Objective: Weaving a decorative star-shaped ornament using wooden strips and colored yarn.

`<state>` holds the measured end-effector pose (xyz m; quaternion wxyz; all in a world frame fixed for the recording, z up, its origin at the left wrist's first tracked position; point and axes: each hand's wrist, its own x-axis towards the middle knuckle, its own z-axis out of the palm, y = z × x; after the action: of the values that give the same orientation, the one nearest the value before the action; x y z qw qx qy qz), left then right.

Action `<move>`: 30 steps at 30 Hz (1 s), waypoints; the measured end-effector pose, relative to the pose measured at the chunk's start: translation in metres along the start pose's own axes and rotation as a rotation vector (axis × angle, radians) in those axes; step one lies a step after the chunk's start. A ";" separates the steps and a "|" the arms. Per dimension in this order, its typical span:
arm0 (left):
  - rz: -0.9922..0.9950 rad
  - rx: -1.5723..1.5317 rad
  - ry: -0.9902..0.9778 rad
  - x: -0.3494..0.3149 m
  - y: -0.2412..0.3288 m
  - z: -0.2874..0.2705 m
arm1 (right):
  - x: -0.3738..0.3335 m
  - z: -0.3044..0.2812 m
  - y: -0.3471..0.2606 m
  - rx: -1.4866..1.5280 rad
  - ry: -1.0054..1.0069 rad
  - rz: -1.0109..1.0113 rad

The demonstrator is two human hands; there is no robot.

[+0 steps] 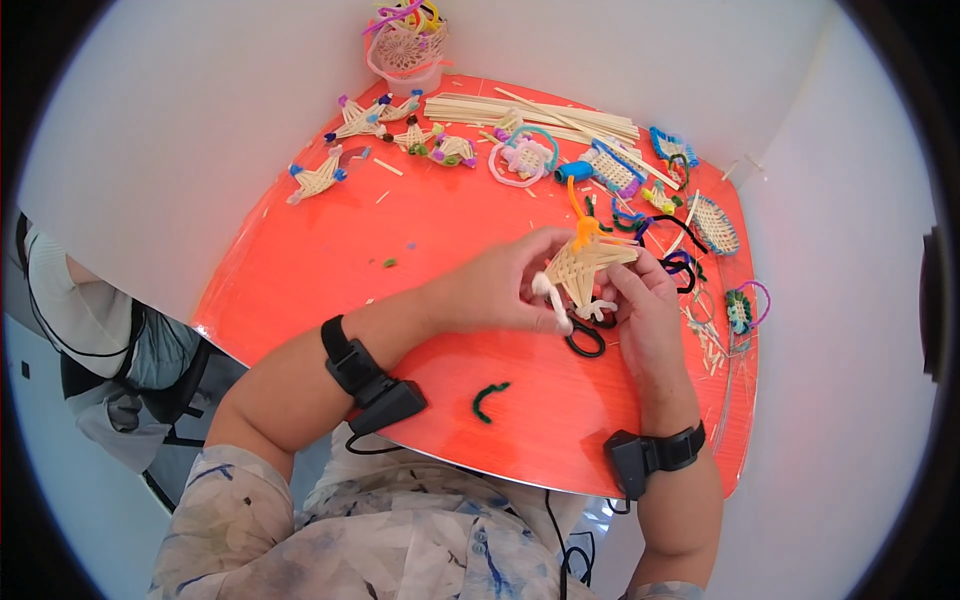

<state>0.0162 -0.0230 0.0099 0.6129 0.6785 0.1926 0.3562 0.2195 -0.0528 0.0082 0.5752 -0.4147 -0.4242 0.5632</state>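
Between my two hands is a small woven piece of pale flat strips [577, 277] with pointed corners. An orange pipe cleaner [585, 232] is wound on its top corner, with a loose end standing up. White fuzzy pipe cleaner [546, 289] wraps the left corner and trails down; more white shows at the bottom corner. My left hand [515, 285] grips the left side, fingers partly behind the weave. Thumb and fingers of my right hand [645, 305] pinch the bare right corner. Below the piece, the black handle of scissors [586, 340] shows on the red table; their blades are hidden.
A green pipe cleaner piece [487, 402] lies near the front edge. Finished woven pieces [318, 180] sit at the far left. Long flat strips [530, 115] lie along the back, beside a pink basket [408, 60]. Coloured pipe cleaners [680, 265] and scraps clutter the right. White walls surround the table.
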 end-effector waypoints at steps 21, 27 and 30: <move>-0.332 -0.780 0.003 0.000 0.002 -0.010 | -0.003 0.002 -0.024 -0.510 0.365 -0.653; -0.295 -0.766 0.112 0.004 0.001 -0.010 | 0.011 -0.072 -0.039 -1.023 0.676 -0.478; -0.304 -0.708 0.160 0.002 0.002 -0.012 | 0.009 -0.069 -0.034 -1.244 0.541 -0.187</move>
<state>0.0079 -0.0136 0.0127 0.8379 0.3590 0.2032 0.3574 0.2956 -0.0441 0.0204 0.3618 -0.7558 -0.5444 0.0392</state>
